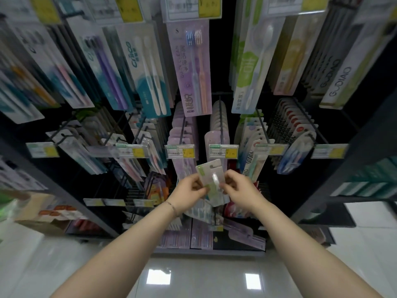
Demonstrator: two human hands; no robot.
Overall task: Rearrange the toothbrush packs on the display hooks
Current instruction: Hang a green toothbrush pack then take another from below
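A green and white toothbrush pack (211, 179) is held upright in front of the display, below two price tags. My left hand (189, 193) grips its left edge and my right hand (238, 188) pinches its right edge. The pack's hang hole at the top is free of any hook. Just above hang a row of lilac packs (182, 134) on a black hook (183, 123) and a row of pale packs (218, 134) on another hook (220, 108). The lower part of the held pack is hidden by my fingers.
Rows of toothbrush packs hang all over the dark display: a purple pack (190, 69) above centre, green packs (251, 67) to the upper right. Price tags (180, 151) jut out at hook ends. Boxed goods (49, 214) sit low left; glossy floor (202, 276) below.
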